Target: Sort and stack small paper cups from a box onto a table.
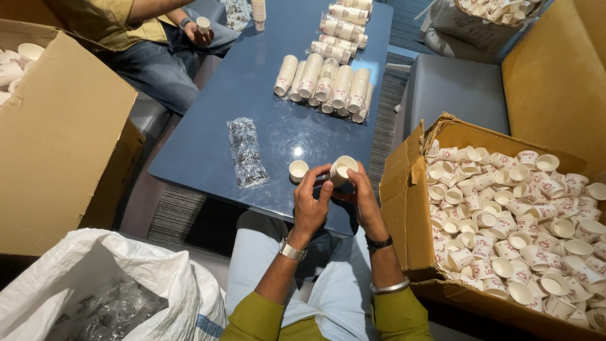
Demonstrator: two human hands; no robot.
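head-worn view, looking steeply down, close over table [252, 113] edge

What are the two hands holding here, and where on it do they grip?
Both hands hold one small stack of paper cups above the table edge. The right hand grips its side wall; the left hand's fingertips meet its lower end.

Both hands [338, 199] raised tog., fingers curled, wrists close.

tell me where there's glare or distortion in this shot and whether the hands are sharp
Head view: a bright lamp reflection glares off the glossy blue table beside the lone paper cup; wide-angle bending curves the cardboard box and frame edges; the left hand and right hand holding the cup stack look sharp, not motion-blurred.
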